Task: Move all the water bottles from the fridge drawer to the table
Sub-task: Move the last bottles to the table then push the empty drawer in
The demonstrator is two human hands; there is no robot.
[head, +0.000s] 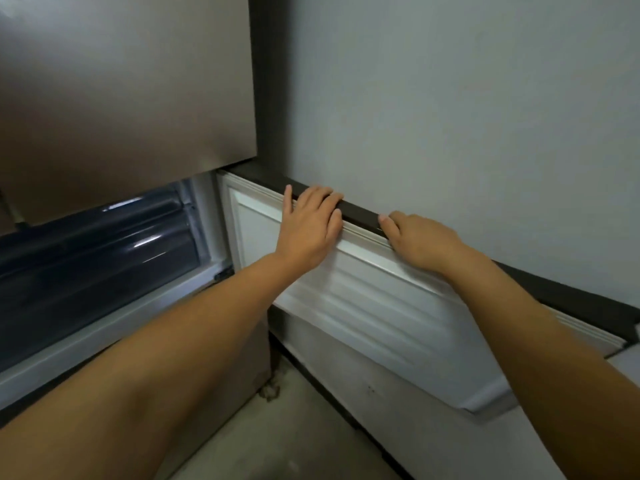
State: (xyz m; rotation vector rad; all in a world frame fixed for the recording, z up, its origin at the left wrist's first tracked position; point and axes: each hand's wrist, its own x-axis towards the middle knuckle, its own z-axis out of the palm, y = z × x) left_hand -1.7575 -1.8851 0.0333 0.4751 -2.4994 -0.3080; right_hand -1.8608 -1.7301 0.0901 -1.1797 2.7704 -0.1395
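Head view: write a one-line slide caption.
Left hand and right hand grip the top edge of the open fridge door.

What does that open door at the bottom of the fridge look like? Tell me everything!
The lower fridge door is swung open, so its inner side faces the camera. That side is white and looks like moulded plastic, with raised ridges across it and a pale seal around its border. Its top edge is a dark brown strip. The left hand rests on the door with its fingers curled over the top edge; the right hand grips the same edge further along. Left of the door, dark glossy drawers show inside the fridge.
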